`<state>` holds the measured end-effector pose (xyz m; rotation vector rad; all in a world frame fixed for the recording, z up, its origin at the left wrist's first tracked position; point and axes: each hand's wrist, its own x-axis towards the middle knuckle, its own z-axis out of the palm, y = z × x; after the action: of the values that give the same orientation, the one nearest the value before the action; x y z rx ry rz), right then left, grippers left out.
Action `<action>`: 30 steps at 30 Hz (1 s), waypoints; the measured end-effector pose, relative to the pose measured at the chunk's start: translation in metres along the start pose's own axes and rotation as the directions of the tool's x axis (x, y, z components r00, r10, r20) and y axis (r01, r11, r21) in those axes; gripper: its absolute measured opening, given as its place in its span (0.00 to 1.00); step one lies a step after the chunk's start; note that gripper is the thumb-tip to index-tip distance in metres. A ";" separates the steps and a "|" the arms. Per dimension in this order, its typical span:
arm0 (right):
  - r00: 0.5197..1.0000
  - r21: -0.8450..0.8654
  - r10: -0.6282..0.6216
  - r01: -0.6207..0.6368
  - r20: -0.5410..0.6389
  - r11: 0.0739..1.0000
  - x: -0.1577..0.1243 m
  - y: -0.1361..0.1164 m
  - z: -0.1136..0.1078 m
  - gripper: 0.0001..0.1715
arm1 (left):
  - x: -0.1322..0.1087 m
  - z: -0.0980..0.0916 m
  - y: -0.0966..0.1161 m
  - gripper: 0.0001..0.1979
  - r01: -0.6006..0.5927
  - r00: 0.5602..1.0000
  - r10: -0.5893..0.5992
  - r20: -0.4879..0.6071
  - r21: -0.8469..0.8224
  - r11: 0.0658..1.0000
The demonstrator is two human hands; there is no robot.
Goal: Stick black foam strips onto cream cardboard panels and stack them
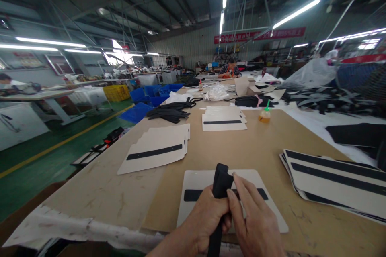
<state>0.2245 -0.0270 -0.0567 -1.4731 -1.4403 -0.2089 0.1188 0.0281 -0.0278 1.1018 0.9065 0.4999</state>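
Observation:
My left hand (208, 213) is wrapped round a bundle of black strips (222, 182), which stands up out of the fist and hangs down below it. The fingertips of my right hand (253, 213) pinch the bundle's upper right edge; whether a single strip is parted there is hard to see. Under both hands lies a cream panel (193, 178) with rounded corners and one black strip (193, 195) across it, partly hidden by my hands. The lower edge of the panel is partly covered by my forearms.
Fanned cream panels (157, 138) lie at left, with another stack (223, 124) beyond. Panels with two black stripes (337, 174) are piled at right. A glue bottle (264, 117) with green nozzle stands near black strips (170, 111). Blue bins (138, 112) flank the table; a person (230, 68) sits far off.

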 end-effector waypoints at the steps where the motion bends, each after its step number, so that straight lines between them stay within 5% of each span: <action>1: 1.000 0.037 0.016 -0.015 -0.012 0.999 0.000 -0.001 0.000 0.20 | 0.000 0.000 0.000 0.16 -0.005 1.000 0.005 0.005 -0.003 1.000; 5: 0.953 0.343 0.286 -0.304 0.103 0.889 0.007 0.001 -0.009 0.12 | -0.004 -0.004 0.003 0.18 -0.008 0.998 0.010 0.055 -0.037 0.999; 8: 0.797 0.543 0.553 -0.583 0.242 0.604 0.016 0.008 -0.018 0.15 | -0.011 -0.011 0.006 0.23 -0.022 0.993 0.032 0.116 -0.091 0.996; 10: 0.695 0.641 0.663 -0.648 0.277 0.412 0.020 0.011 -0.021 0.16 | -0.014 -0.017 0.007 0.28 -0.040 0.991 0.053 0.126 -0.108 0.993; 12: 0.650 0.692 0.686 -0.658 0.326 0.295 0.019 0.011 -0.020 0.18 | -0.014 -0.020 0.006 0.30 -0.050 0.993 0.062 0.105 -0.112 0.992; 17: 0.620 0.660 0.553 -0.734 0.556 0.160 0.006 -0.007 -0.005 0.20 | -0.010 -0.019 0.002 0.26 -0.075 0.996 0.080 0.035 -0.113 0.991; 20: 0.621 0.680 0.509 -0.727 0.596 0.091 0.006 -0.013 -0.001 0.17 | -0.012 -0.016 0.003 0.24 -0.040 0.999 0.041 0.008 -0.056 0.998; 25: 0.642 0.798 0.613 -0.602 0.460 0.031 0.041 0.008 -0.030 0.13 | -0.040 -0.034 0.022 0.15 0.027 0.992 -0.064 0.110 0.313 0.949; 30: 0.644 0.825 0.726 -0.530 0.242 0.195 0.086 0.045 -0.075 0.14 | -0.071 -0.081 0.048 0.10 -0.136 0.988 0.145 0.048 0.713 0.687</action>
<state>0.3227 -0.0157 0.0168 -0.9892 -0.4277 0.7991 0.0159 0.0387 0.0295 1.9035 1.0662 0.2657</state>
